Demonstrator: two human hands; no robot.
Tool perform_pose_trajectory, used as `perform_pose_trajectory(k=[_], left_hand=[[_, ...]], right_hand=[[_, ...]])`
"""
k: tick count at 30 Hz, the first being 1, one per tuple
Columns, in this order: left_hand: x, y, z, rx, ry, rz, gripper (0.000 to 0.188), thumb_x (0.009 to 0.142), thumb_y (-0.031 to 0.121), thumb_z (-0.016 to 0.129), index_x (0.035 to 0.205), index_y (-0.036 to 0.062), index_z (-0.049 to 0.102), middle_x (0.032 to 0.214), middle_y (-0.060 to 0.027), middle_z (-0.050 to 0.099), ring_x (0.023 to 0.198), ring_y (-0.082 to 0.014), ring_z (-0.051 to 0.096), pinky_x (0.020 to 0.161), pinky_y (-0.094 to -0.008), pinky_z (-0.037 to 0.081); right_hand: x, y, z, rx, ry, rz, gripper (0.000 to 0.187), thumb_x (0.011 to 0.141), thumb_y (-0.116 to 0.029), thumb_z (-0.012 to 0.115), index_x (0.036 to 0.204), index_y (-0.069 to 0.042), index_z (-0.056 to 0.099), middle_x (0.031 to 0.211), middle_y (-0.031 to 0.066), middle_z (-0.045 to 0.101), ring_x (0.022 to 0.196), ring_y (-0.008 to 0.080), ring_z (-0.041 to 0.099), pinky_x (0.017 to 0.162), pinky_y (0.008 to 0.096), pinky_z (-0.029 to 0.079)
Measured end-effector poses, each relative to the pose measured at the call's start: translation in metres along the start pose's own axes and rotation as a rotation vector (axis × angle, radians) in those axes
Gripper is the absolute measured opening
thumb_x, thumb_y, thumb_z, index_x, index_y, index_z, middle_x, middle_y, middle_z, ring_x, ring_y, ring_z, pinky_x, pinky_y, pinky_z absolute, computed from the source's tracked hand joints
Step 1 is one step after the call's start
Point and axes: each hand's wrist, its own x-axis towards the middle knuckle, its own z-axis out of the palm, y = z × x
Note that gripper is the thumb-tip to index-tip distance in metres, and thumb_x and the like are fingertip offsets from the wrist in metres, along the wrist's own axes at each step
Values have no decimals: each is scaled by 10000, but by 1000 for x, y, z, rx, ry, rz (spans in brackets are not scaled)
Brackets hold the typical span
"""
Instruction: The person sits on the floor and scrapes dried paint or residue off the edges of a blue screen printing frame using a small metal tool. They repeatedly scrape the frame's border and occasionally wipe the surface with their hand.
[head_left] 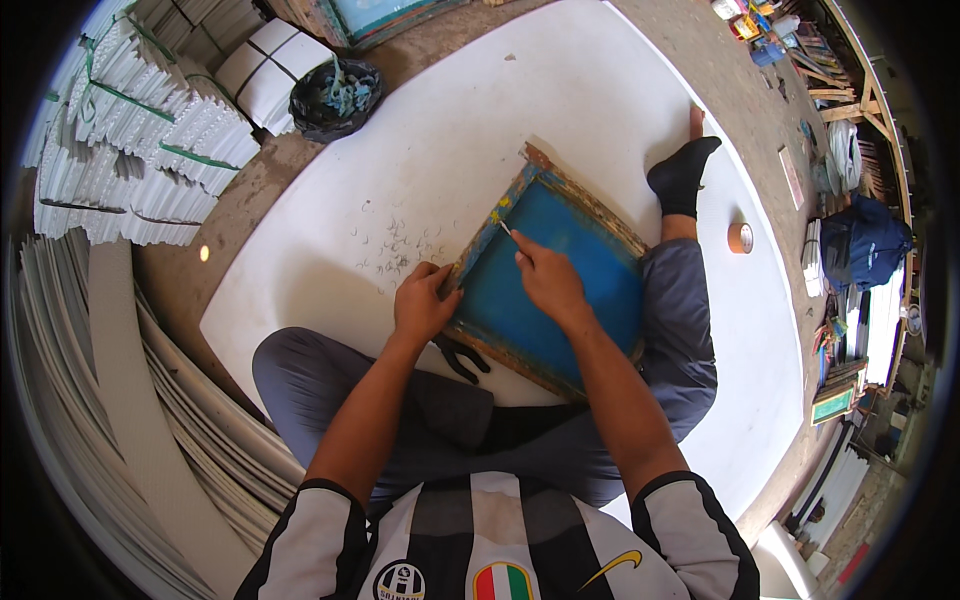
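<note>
A wooden frame (595, 217) with worn, paint-stained edges and a blue mesh panel (545, 290) lies tilted between my legs. My left hand (422, 303) is closed around the frame's left rail. Over the panel, my right hand (550, 277) grips a slim tool (506, 229); its pale end points at yellow-stained wood on the upper left rail. Most of that tool is hidden in the fist, so its kind does not show. Black-handled pliers (462, 358) lie partly under the frame near my left hand. Small curved metal bits, like staples (398, 246), are scattered left of the frame.
A white sheet (300, 230) covers the floor beneath me. A roll of brown tape (740, 238) rests on its right side. Far left are a black bag (335, 98) with blue scraps and bundled white corrugated sheets (130, 130). Tools and shelving line the right.
</note>
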Motion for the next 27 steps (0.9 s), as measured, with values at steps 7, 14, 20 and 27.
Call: perform_pose_trajectory(k=[7,14,20,27], left_hand=[[0,-2,1,-34,16,29,472,790,220,802,1232,64,746,1065,-100,691,933,-305,702,837,-402,563],[0,-2,-1,-17,10,51,470,790,207,795,1234,58,745,1074,-105,695,943,-314,703,837,-413,562],[0,-8,5,46,22,108,479,785,197,788,1240,57,743,1097,-111,700,953,-322,703,846,-417,565],[3,-8,7,37,11,85,479,787,193,785,1247,63,743,1114,-108,702,962,-317,705,850,-411,567]], right_hand=[[-5,-20,-13,-92,-78,73,454,1087,-279,467,1539,-249,505,1062,174,753,956,399,722,843,541,571],[-7,-42,-18,-299,-85,77,501,1073,-225,450,1574,-213,456,1001,195,743,909,396,721,799,527,582],[5,-72,-7,-470,-142,172,594,996,-113,464,1589,-138,426,1006,214,742,920,384,728,772,527,588],[4,-34,0,-430,-64,23,597,1013,-135,474,1606,-154,408,882,218,723,698,362,692,650,512,574]])
